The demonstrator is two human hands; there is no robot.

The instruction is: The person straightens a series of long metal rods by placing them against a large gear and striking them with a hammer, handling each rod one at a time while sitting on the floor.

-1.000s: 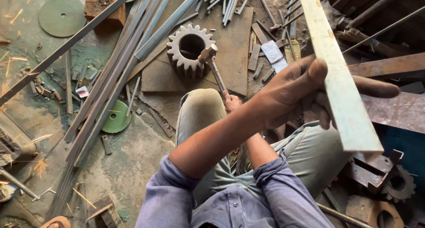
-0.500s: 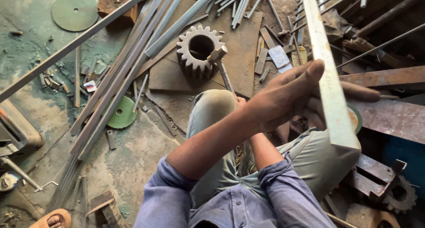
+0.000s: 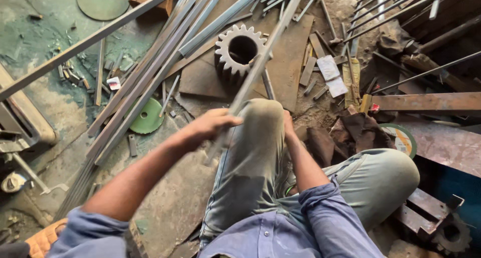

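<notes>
My left hand (image 3: pixel 213 126) is shut on a long flat steel bar (image 3: pixel 260 62), which slants up and to the right over a large toothed gear (image 3: pixel 224 55). The gear stands on a rusty steel plate (image 3: pixel 293 52) on the floor. My right hand (image 3: pixel 288 123) is mostly hidden behind my raised knee (image 3: pixel 258 120). It grips a thin hammer handle (image 3: pixel 268 85) that points toward the gear. The hammer's head is hidden behind the bar.
A bundle of long steel strips (image 3: pixel 150 82) and an angle bar (image 3: pixel 75 47) lie at the left. Green discs (image 3: pixel 145 116) (image 3: pixel 102 0) rest on the floor. Rods, scrap pieces, a rusty flat bar (image 3: pixel 431 101) and a small gear (image 3: pixel 451 233) crowd the right.
My left hand has swung the flat bar from the right side over to the left, so it now crosses the gear. The view has also shifted right.
</notes>
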